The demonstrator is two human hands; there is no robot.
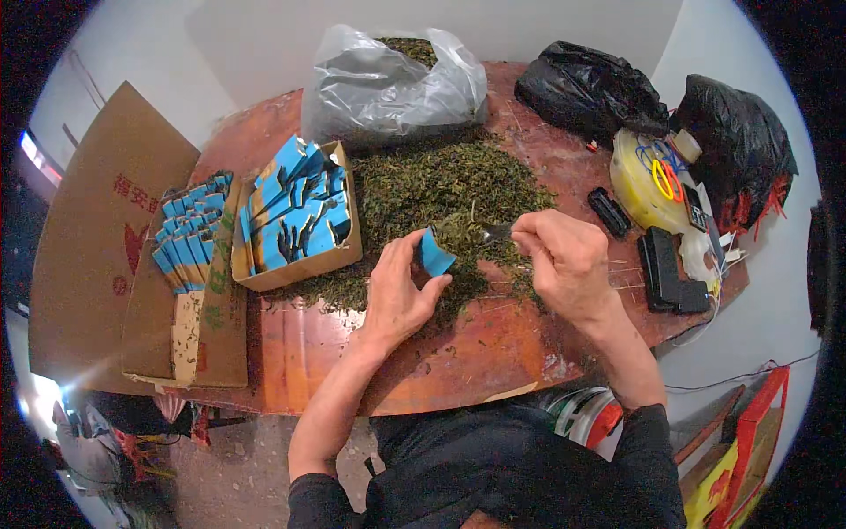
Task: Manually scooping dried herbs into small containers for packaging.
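My left hand (400, 287) holds a small blue paper packet (436, 254) at the near edge of a heap of dried leaves (443, 185). Just to the right, my right hand (562, 254) grips the handle of a spoon-like tool (496, 233), its front part among leaves close to the packet's mouth. Left of the heap is an open cardboard box (297, 278) of blue packets (317, 218), several standing at a slant. More blue packets (192, 244) stand in rows in a larger cardboard carton (228, 330) at the far left.
A clear plastic bag (396, 92) of leaves stands behind the heap. Two black plastic bags (588, 89) lie at the back right. On the right are a yellowish round container (634, 178) with rubber bands, scissors-like orange and yellow loops, a black case (661, 271) and cables.
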